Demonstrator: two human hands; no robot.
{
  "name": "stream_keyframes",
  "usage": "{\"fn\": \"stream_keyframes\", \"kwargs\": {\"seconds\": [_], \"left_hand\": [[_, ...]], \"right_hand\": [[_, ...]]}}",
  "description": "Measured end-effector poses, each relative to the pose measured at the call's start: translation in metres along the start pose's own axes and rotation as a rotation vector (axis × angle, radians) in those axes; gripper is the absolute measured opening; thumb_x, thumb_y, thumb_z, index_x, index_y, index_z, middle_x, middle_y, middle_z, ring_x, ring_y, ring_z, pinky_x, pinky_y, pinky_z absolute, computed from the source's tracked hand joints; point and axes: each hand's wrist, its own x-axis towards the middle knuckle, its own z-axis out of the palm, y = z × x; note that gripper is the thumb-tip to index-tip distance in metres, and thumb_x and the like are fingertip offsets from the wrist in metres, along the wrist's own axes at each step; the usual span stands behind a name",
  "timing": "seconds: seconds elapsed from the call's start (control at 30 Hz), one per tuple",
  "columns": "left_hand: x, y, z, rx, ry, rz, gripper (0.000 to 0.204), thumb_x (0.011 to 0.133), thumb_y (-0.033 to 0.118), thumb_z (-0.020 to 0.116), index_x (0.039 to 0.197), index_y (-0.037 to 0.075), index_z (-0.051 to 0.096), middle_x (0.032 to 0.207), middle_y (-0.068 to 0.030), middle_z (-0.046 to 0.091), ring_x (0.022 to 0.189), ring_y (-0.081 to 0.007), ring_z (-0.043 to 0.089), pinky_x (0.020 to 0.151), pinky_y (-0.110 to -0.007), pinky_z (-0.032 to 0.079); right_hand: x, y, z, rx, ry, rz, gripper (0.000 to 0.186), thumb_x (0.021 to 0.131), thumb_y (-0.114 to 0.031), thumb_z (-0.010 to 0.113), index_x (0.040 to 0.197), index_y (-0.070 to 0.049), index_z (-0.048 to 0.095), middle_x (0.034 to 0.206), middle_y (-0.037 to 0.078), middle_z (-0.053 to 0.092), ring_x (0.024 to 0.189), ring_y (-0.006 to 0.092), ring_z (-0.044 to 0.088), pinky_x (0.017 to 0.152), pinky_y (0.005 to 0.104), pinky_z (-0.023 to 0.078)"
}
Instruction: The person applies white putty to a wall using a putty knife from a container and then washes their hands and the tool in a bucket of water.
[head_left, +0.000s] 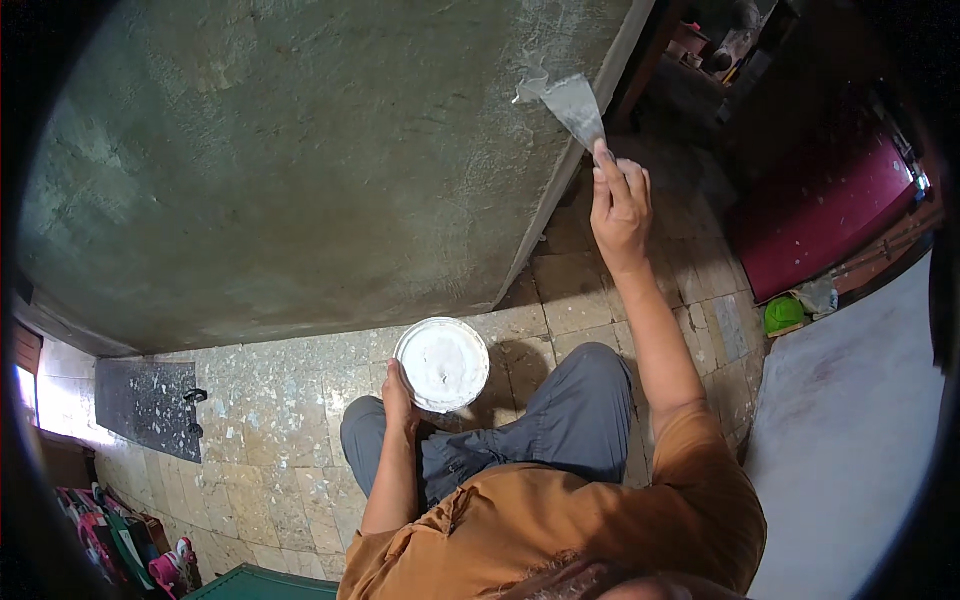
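Scraper (580, 114) tight in the right hand (622, 205), blade (570, 99) apparently against the wall (330, 180), tub (446, 406) firm in the left hand (398, 400)

Above the right hand (622, 200), the putty knife (573, 106) has a thin, smooth metal blade, streaked whitish. The wall (320, 180) beyond it is matt grey-green plaster, rough and patchy near the blade. Against the left hand (397, 398), a plastic-looking tub (443, 321) holds soft, matt white paste (442, 362). Right of the right hand, a dark red panel (825, 215) looks smooth, glossy and speckled. Between the hands, the trousers (582, 410) are matt, creased cloth.
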Motion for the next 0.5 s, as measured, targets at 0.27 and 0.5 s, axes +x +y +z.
{"fn": "stream_keyframes", "kwargs": {"seconds": [0.27,0.5], "left_hand": [[-0.002,0.003,0.005,0.014,-0.027,-0.035,0.058,0.105,0.041,0.04,0.135,-0.008,0.05,0.129,-0.0183,0.061,0.115,-0.0281,0.062,0.1,-0.039,0.048],[0.003,0.0,0.002,0.001,0.017,-0.042,0.059,0.105,0.041,0.041,0.133,-0.01,0.05,0.126,-0.0196,0.062,0.112,-0.0288,0.063,0.097,-0.039,0.05]], "right_hand": [[0.016,-0.001,0.012,-0.037,0.02,-0.037,0.04,0.091,-0.006,0.066,0.13,-0.015,0.065,0.097,0.01,0.055,0.087,0.0286,0.054,0.079,0.0383,0.049],[0.005,-0.009,0.007,0.056,0.051,-0.017,0.04,0.091,-0.004,0.065,0.13,-0.014,0.065,0.096,0.01,0.055,0.086,0.0291,0.054,0.078,0.039,0.048]]}}
